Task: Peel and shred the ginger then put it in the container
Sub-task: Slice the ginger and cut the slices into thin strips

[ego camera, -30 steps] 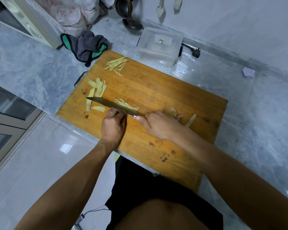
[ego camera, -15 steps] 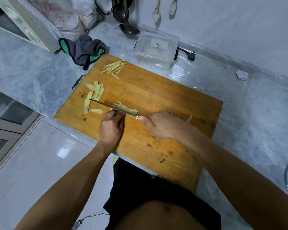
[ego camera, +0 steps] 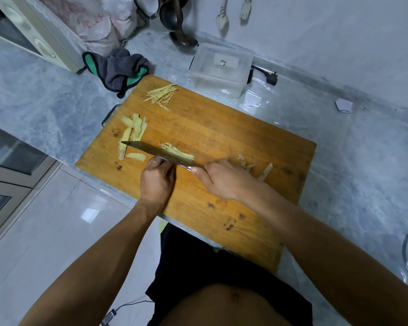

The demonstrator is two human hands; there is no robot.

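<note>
Fingers (ego camera: pixel 159 162) of the left hand (ego camera: pixel 157 182) curl down against the knife (ego camera: pixel 160 152), holding ginger that stays hidden; the right hand (ego camera: pixel 224 178) grips the handle

Shredding looks about half done: one shred pile (ego camera: pixel 161 95) lies at the far edge of the board (ego camera: pixel 222 128), fresh shreds (ego camera: pixel 177 150) beside the blade, slices (ego camera: pixel 133 128) still uncut, peels (ego camera: pixel 257 167) by the right hand, and the container (ego camera: pixel 222 69) behind the board is still closed

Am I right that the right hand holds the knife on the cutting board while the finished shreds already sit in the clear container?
Not quite. The head view shows the clear container holding no ginger; the finished shreds lie on the cutting board, at its far edge. The right hand does hold the knife there.
</note>
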